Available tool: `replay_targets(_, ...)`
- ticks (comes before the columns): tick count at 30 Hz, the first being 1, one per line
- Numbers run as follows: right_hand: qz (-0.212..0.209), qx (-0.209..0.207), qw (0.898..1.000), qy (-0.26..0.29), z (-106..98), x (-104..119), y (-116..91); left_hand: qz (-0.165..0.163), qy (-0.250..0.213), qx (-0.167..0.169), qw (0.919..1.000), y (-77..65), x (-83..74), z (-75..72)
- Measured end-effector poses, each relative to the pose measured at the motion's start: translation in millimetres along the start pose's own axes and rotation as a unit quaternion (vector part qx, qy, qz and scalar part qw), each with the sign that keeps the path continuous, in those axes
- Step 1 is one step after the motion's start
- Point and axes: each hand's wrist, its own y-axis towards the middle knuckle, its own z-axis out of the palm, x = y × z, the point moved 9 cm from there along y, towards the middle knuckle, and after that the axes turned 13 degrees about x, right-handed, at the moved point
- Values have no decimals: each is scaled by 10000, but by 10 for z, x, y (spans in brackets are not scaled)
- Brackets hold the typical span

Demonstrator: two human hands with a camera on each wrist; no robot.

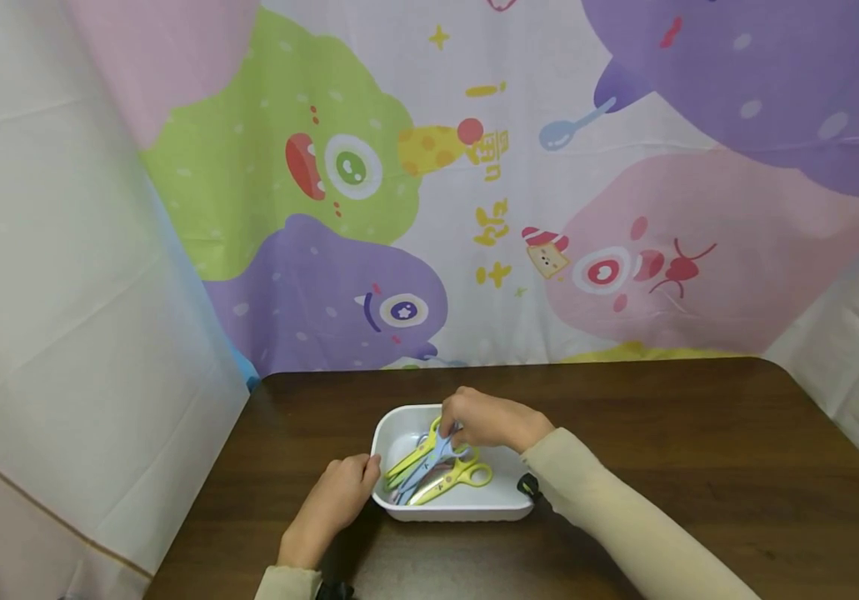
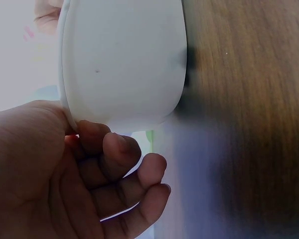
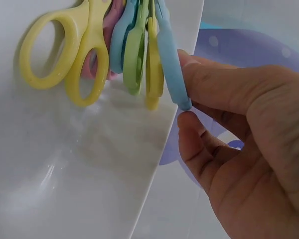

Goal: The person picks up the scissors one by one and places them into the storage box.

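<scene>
A white plastic tray [image 1: 466, 515] holds several children's scissors. My left hand [image 1: 339, 492] grips its left end, with thumb and forefinger at the rim, as the left wrist view shows. My right hand [image 1: 492, 419] reaches over the far side and holds the handle of a pair of light blue scissors [image 3: 170, 59] between thumb and fingers. The blue handle is raised on edge in the right wrist view. Beside it lie yellow scissors [image 3: 89, 50], green scissors [image 3: 134, 59] and a pink handle [image 3: 109, 30], close together. The blades are mostly overlapped in the head view.
The tray stands on a dark brown wooden table [image 1: 699, 467]. Behind the table hangs a cloth [image 1: 489, 317] printed with cartoon monsters, and white fabric [image 1: 99, 317] hangs at the left side. A black device [image 1: 528, 486] sits at the right wrist, near the tray's right end.
</scene>
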Motion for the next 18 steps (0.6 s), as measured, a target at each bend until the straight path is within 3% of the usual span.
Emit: replay_targets(18, -450, -206, 9986, 197, -24, 42, -17, 1, 37, -18, 10000, 9, -21, -6)
